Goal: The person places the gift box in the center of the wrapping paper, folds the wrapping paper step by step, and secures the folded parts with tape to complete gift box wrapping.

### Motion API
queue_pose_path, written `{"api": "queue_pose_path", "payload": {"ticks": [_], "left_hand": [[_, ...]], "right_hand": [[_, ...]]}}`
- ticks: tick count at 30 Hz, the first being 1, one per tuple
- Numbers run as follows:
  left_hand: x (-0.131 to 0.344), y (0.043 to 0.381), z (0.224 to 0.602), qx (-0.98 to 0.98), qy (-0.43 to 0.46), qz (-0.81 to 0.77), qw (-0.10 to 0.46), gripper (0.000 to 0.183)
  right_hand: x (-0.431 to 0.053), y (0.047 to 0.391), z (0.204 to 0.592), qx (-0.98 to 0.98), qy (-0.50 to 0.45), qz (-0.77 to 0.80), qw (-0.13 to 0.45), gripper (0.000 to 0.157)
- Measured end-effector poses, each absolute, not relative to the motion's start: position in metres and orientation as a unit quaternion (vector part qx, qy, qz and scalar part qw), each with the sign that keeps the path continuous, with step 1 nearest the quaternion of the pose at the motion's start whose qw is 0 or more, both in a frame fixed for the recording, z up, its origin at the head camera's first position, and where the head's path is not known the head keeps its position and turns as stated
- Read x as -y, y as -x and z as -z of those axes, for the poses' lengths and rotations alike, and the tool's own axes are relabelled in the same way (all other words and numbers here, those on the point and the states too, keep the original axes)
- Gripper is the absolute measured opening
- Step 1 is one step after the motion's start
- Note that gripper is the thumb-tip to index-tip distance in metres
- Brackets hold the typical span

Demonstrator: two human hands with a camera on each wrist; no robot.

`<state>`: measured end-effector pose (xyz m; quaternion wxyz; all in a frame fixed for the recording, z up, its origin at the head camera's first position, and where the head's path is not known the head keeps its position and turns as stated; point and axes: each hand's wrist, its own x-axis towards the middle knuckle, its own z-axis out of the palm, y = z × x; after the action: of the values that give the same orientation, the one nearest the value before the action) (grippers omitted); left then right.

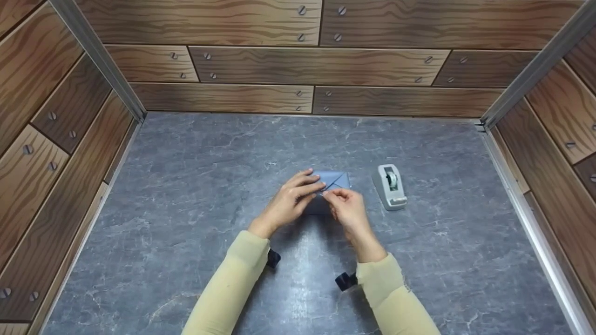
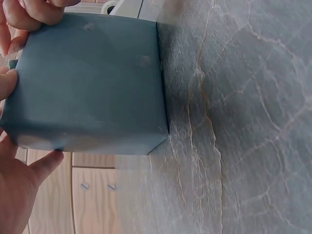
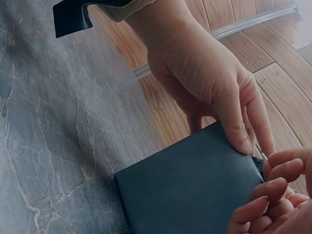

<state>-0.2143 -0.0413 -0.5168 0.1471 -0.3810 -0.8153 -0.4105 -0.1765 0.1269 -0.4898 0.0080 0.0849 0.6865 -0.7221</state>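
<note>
A box wrapped in blue paper [image 1: 319, 207] stands on the table, a folded flap [image 1: 337, 180] with diagonal creases on its top. My left hand [image 1: 286, 197] rests on the left of that top, fingers spread and fairly straight. In the right wrist view the left thumb [image 3: 240, 139] lies along the box's upper edge. At the front edge of the flap, my right hand [image 1: 347, 204] pinches a small pale strip [image 3: 264, 156], perhaps tape, between thumb and forefinger. Its other fingers [image 3: 248, 214] are curled beside the box [image 3: 190, 185].
A grey tape dispenser [image 1: 391, 187] with a roll in it stands to the right of the box. Wood-patterned walls [image 1: 260, 67] with metal edging enclose the grey marbled table [image 1: 195, 153] at the back and both sides. Black wrist cameras [image 1: 345, 281] hang under the sleeves.
</note>
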Motion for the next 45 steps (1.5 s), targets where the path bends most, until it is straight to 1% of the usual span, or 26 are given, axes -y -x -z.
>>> {"api": "queue_pose_path", "payload": {"ticks": [6, 13, 19, 23, 25, 28, 33, 37, 40, 42, 45], "left_hand": [[0.041, 0.213, 0.517, 0.825, 0.374, 0.399, 0.141, 0.026], [0.041, 0.213, 0.518, 0.83, 0.368, 0.396, 0.139, 0.026], [0.04, 0.213, 0.517, 0.829, 0.369, 0.397, 0.136, 0.027], [0.039, 0.213, 0.517, 0.828, 0.37, 0.399, 0.137, 0.027], [0.039, 0.213, 0.517, 0.827, 0.37, 0.399, 0.138, 0.027], [0.038, 0.213, 0.518, 0.826, 0.372, 0.402, 0.136, 0.027], [0.038, 0.214, 0.519, 0.824, 0.373, 0.405, 0.131, 0.027], [0.039, 0.214, 0.519, 0.825, 0.371, 0.404, 0.132, 0.027], [0.04, 0.214, 0.519, 0.824, 0.372, 0.405, 0.137, 0.027], [0.04, 0.214, 0.519, 0.822, 0.374, 0.406, 0.142, 0.027], [0.039, 0.214, 0.52, 0.819, 0.376, 0.407, 0.147, 0.026]], "right_hand": [[-0.126, 0.174, 0.488, -0.702, -0.098, 0.705, 0.007, 0.017], [-0.128, 0.168, 0.491, -0.7, -0.119, 0.704, 0.025, 0.016], [-0.131, 0.168, 0.498, -0.654, -0.158, 0.736, 0.076, 0.013], [-0.133, 0.167, 0.501, -0.594, -0.188, 0.773, 0.12, 0.017], [-0.135, 0.166, 0.501, -0.562, -0.202, 0.79, 0.137, 0.022], [-0.136, 0.163, 0.501, -0.529, -0.215, 0.806, 0.154, 0.028], [-0.137, 0.157, 0.502, -0.54, -0.21, 0.797, 0.17, 0.026], [-0.137, 0.154, 0.505, -0.574, -0.205, 0.775, 0.169, 0.031], [-0.135, 0.155, 0.507, -0.608, -0.183, 0.757, 0.152, 0.036], [-0.132, 0.156, 0.509, -0.624, -0.168, 0.751, 0.134, 0.035], [-0.128, 0.159, 0.511, -0.634, -0.161, 0.75, 0.104, 0.029]]}}
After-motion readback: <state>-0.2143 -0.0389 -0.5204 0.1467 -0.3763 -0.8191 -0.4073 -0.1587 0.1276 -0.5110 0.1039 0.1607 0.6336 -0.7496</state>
